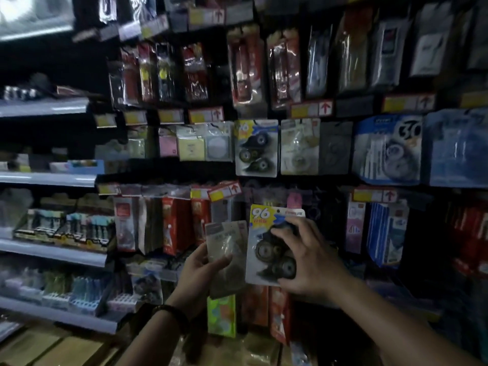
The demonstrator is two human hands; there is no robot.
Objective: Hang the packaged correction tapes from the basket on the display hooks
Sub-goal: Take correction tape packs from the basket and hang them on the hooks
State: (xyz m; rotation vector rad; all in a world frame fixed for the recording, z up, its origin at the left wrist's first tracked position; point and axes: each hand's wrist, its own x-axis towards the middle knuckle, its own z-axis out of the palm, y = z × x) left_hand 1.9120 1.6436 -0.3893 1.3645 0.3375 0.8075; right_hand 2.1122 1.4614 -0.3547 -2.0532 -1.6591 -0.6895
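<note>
Yellow price tags (206, 115), grey shelves (52, 250), pen boxes (63, 228) at left.

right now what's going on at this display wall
A person is stocking a shop's hook display. Their right hand grips a yellow "96" correction tape pack, and their left hand holds a paler pack beside it. Neither is hung yet; a matching "96" pack hangs higher up.

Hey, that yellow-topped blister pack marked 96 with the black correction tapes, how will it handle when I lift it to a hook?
The yellow-topped blister pack is probably stiff: it stands flat though the right hand grips only one side. Likely light, since fingertips alone seem to carry it. The glossy plastic bubble may be slippery.
</note>
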